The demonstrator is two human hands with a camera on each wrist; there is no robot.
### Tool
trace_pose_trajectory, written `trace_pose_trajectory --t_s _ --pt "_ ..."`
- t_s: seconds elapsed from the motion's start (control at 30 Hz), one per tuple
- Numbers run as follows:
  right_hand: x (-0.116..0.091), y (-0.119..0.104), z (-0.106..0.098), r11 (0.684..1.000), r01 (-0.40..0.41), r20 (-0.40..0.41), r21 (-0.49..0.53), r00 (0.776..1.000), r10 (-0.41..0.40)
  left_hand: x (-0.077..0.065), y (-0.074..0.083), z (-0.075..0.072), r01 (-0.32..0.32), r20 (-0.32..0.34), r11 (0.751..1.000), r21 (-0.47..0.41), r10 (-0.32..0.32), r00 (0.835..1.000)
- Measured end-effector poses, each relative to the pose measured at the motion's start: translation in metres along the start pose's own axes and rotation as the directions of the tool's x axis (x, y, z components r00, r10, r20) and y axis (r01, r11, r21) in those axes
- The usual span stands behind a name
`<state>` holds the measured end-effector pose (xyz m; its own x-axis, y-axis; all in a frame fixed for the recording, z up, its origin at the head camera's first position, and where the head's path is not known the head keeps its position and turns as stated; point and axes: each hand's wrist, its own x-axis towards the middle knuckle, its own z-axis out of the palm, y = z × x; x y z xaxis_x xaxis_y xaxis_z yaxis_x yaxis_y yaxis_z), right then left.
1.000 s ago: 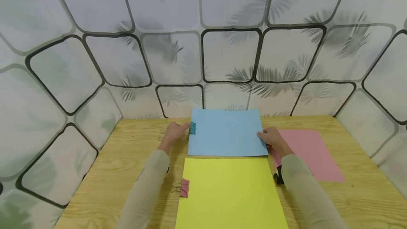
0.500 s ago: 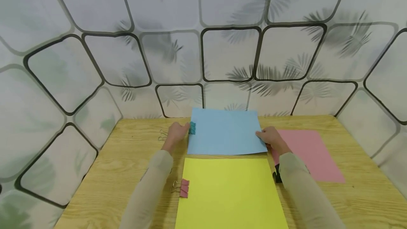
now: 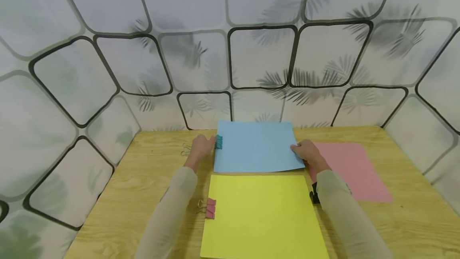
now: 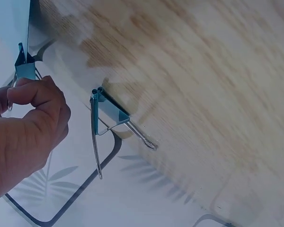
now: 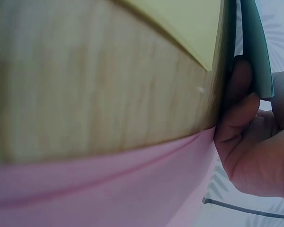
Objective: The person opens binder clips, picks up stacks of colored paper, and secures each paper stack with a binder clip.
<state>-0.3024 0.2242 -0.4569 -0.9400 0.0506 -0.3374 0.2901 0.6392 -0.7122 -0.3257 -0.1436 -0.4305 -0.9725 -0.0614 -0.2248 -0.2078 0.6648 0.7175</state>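
Left grip (image 3: 201, 148) pinches the teal clip (image 3: 218, 142) on the blue paper (image 3: 256, 146), right grip (image 3: 306, 153) pinching its opposite edge.

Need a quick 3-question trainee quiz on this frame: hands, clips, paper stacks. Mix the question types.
1. True or false: the left hand is at the teal clip on the blue stack.
2. Which stack's edge does the right hand hold? A. yellow stack B. blue stack C. pink stack
3. Fill in: the yellow stack carries a ____ clip on its left edge.

Key: 1 true; 2 B; 3 pink.
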Motion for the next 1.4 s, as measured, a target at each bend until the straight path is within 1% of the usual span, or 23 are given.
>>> trace_pose_trajectory --t_s 0.13,0.27,0.37,0.53,0.87,1.0,1.17,1.3,1.4 --pt "0.0002 0.0007 -0.0008 1.000 0.008 0.011 0.010 1.000 -0.008 -0.0001 0.0011 0.0013 0.016 0.025 1.000 0.022 -0.017 1.000" --pt "0.0013 0.0008 -0.0010 1.000 0.023 0.012 -0.004 1.000 -0.023 -0.0018 0.0006 0.0025 0.009 0.034 0.998 0.068 -0.011 0.999" --pt "0.0021 0.0015 -0.0011 0.999 0.033 0.007 -0.019 0.999 -0.033 -0.0017 -0.0004 0.0041 0.014 0.042 0.997 0.080 -0.017 0.999" --pt "0.0025 0.0027 -0.0011 1.000 0.026 0.007 -0.011 1.000 -0.026 0.0000 -0.0017 0.0069 0.019 0.058 0.995 0.096 -0.024 0.998" --pt "0.0014 -0.0001 -0.0015 0.999 0.043 -0.018 -0.033 0.999 -0.044 0.0008 0.0000 0.0080 0.011 0.066 0.994 0.105 -0.018 0.998" --pt "0.0051 0.0001 -0.0026 0.998 0.043 -0.024 -0.051 0.999 -0.044 0.0008 0.0014 0.0068 0.021 0.058 0.993 0.119 -0.028 0.998" --pt "0.0091 0.0018 -0.0031 0.998 0.045 -0.020 -0.038 0.999 -0.046 -0.0017 0.0032 0.0063 0.030 0.039 0.989 0.146 -0.036 0.999" --pt "0.0089 0.0035 -0.0041 0.997 0.048 -0.009 -0.059 0.999 -0.049 -0.0034 0.0040 0.0082 0.007 0.042 0.988 0.152 -0.014 0.999" --pt "0.0092 0.0010 -0.0013 0.996 0.048 -0.022 -0.081 0.999 -0.050 -0.0043 0.0008 0.0077 -0.016 0.042 0.992 0.127 0.011 0.999"
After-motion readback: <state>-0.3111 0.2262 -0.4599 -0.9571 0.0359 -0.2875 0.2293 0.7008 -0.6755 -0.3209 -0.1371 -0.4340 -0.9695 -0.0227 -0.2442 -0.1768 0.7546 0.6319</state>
